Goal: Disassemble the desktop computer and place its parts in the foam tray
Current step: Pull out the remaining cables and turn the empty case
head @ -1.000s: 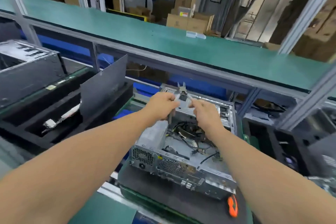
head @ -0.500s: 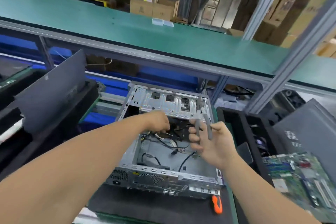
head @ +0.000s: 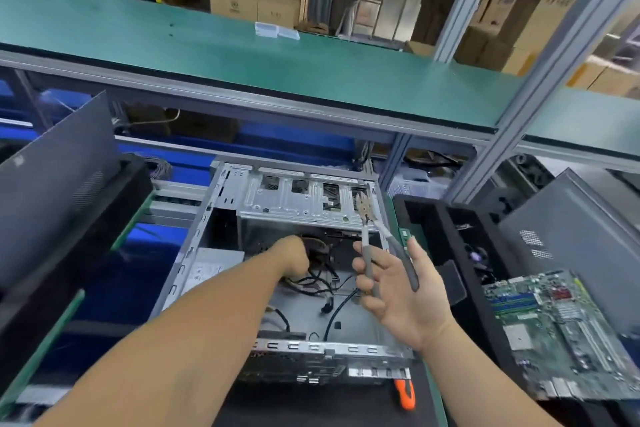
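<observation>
An opened silver desktop case (head: 294,204) lies flat in front of me with loose black cables (head: 325,288) inside. My left hand (head: 294,253) reaches down into the case among the cables; its fingers are hidden, so I cannot see whether it holds anything. Above the case's right side, my right hand (head: 398,291) holds a pair of grey-handled pliers (head: 377,246), jaws pointing up and handles spread. A black foam tray (head: 433,218) stands to the right, with a green motherboard (head: 554,329) lying on it.
A dark side panel (head: 59,184) leans in another black foam tray (head: 104,253) at left. A grey case panel (head: 581,246) rests at right. An orange-handled tool (head: 407,393) lies on the black mat in front of the case. A green shelf (head: 242,55) spans overhead.
Both hands held the pliers above the case a second ago. My left hand has let go and dropped into the case; my right hand has kept the pliers and moved right.
</observation>
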